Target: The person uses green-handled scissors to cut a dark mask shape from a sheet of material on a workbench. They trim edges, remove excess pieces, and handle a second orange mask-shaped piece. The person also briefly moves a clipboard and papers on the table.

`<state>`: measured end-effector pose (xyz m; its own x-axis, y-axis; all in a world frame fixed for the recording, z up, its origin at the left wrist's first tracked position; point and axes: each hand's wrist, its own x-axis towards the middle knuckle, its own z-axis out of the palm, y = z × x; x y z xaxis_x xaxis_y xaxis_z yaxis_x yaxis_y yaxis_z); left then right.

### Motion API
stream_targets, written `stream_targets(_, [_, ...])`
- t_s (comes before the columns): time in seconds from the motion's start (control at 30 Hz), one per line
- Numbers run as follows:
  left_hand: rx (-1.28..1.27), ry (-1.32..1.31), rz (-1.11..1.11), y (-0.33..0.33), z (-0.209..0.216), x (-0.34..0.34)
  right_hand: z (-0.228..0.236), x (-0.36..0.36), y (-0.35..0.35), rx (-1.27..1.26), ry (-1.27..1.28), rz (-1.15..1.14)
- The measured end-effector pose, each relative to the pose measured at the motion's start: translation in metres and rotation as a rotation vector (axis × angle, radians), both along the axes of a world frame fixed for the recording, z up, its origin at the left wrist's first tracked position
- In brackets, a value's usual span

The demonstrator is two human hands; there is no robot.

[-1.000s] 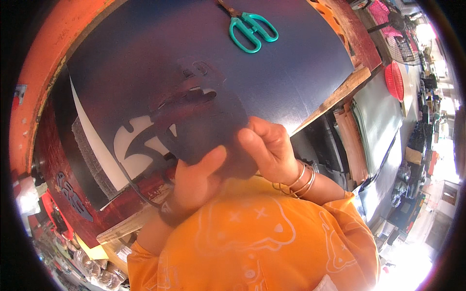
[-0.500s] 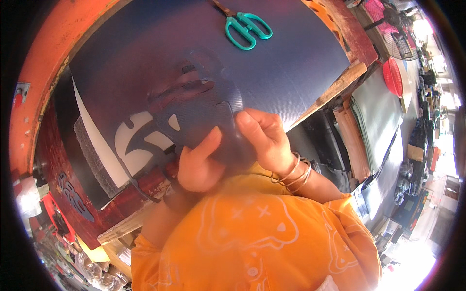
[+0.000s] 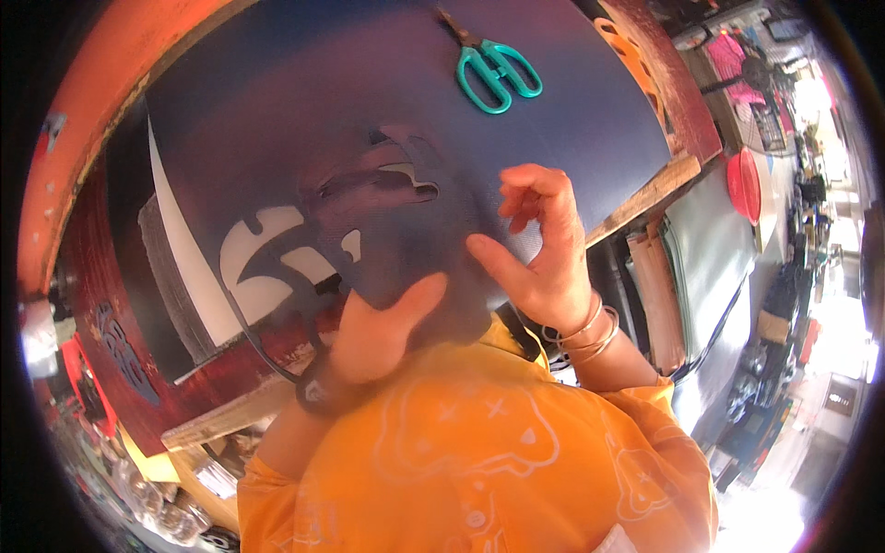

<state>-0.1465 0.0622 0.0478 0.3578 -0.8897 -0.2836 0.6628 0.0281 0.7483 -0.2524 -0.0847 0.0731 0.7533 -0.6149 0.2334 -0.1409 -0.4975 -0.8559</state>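
With our left hand (image 3: 376, 339) we seem to pinch the dark cut-out sheet (image 3: 392, 244) by the table's (image 3: 207, 421) near edge, thumb on top, fingers hidden; our right hand (image 3: 546, 263) is spread wide, holding nothing. We'd best support the slim strips evenly, leaving the scissors (image 3: 498, 72) near the far edge.

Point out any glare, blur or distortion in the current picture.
Head view: glare burns out patches along the right rim and lower right; head view: a soft haze sits over the left hand and the near part of the dark piece it holds, while the scissors look clearer; head view: fisheye distortion curves the orange band at left, with black corners.
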Motion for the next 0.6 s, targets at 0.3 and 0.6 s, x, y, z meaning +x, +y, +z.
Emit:
stream_targets(0.3, [0.161,-0.124,0.305,-0.005,-0.015,-0.03,0.0,0.01,-0.078,-0.339,0.039,0.203])
stream_targets(0.6, [0.094,0.305,0.765,-0.034,-0.013,-0.064,-0.021,0.048,-0.172,-0.753,0.416,0.203])
